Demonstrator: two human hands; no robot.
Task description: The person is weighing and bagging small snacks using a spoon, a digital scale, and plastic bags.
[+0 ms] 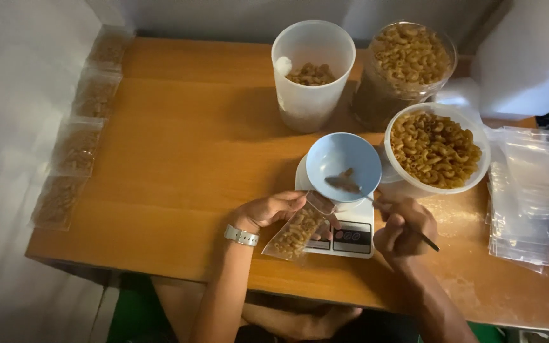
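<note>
My left hand [269, 209] holds a small clear bag [297, 233] partly filled with elbow pasta, its mouth under a blue funnel [343, 166] above a white kitchen scale [351, 234]. A few pasta pieces lie inside the funnel. My right hand [403, 225] grips a thin dark stick [424, 240] whose tip reaches into the funnel.
A white bowl [436, 150] of pasta sits right of the funnel. Behind stand a white tub [312, 73] and a clear jar [408, 63] of pasta. Filled bags [74, 149] line the table's left edge. Empty clear bags [525, 197] are stacked at right.
</note>
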